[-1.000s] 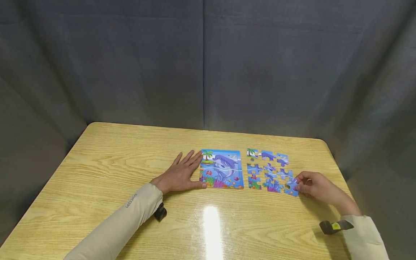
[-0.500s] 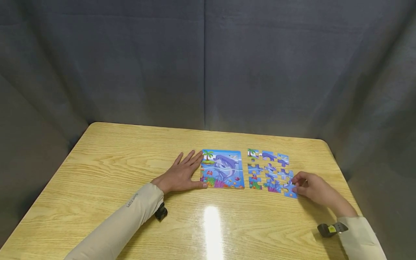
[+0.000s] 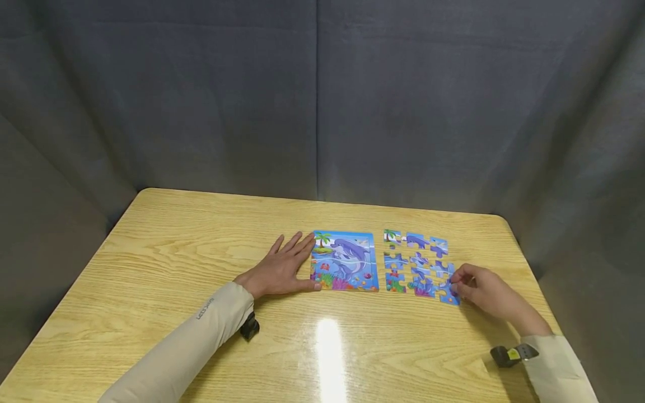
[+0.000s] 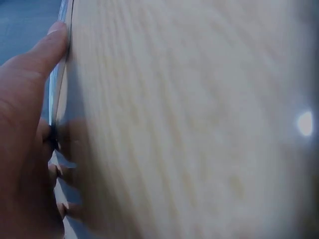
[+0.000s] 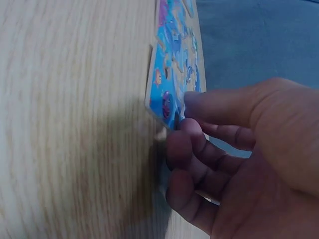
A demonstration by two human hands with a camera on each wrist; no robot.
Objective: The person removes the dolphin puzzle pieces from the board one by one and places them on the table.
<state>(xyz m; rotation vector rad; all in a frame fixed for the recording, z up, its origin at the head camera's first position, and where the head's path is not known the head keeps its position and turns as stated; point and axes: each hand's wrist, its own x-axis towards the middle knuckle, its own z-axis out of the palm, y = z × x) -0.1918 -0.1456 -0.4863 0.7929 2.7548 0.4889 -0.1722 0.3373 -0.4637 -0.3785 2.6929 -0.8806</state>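
Note:
My left hand (image 3: 279, 273) lies spread on the table, its thumb and a fingertip touching the left side of a square dolphin puzzle board (image 3: 342, 261). In the left wrist view the thumb (image 4: 42, 52) rests along the board's edge. To the right, several loose jigsaw pieces (image 3: 420, 258) lie in rows with small gaps. My right hand (image 3: 489, 291) pinches the right edge of the near-right corner puzzle piece (image 3: 449, 296) between thumb and fingers. The right wrist view shows this blue puzzle piece (image 5: 163, 92) with a purple shell printed on it, low at the table; its far edge is partly hidden by the thumb.
The wooden table (image 3: 242, 364) has a bright light reflection near its front middle. Dark grey curtains (image 3: 317, 101) hang behind and at both sides. A black strap device (image 3: 513, 354) sits on the right wrist, another (image 3: 249, 326) on the left.
My right hand has shifted slightly left, and the corner puzzle piece has moved closer to its neighbours. The left hand and the board have stayed in place.

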